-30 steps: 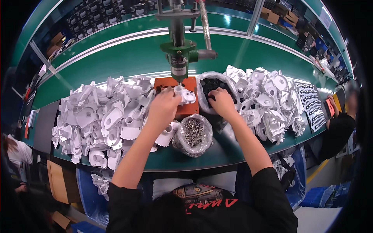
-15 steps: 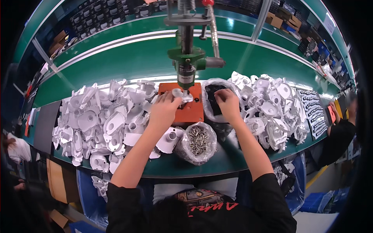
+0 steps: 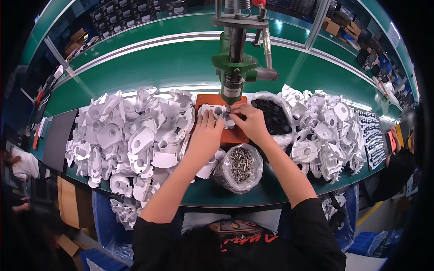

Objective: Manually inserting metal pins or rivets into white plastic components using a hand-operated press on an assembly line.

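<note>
A white plastic part (image 3: pixel 219 111) with a short round tube lies on the orange base plate (image 3: pixel 207 99) of a green hand press (image 3: pixel 234 63). My left hand (image 3: pixel 207 132) rests its fingers on the part's near left side and grips it. At the part's right side, just below the press's tip, my right hand (image 3: pixel 251 121) has its thumb and fingers pinched together. Whatever is between those fingertips is too small or hidden to make out. To the right of the plate stands a clear bag (image 3: pixel 290 115) filled with small black pieces (image 3: pixel 273 118).
A clear bag (image 3: pixel 222 177) of metal pins (image 3: pixel 241 163) stands in front of the plate. Heaps of white plastic parts (image 3: pixel 110 133) (image 3: pixel 323 131) lie to both sides. Farther right is a tray of small dark pieces (image 3: pixel 371 137), near another person's arm (image 3: pixel 398 156).
My right hand has left the bag of black pieces and come left to the white part under the press. My left hand stays on the part. The whole view has shifted slightly.
</note>
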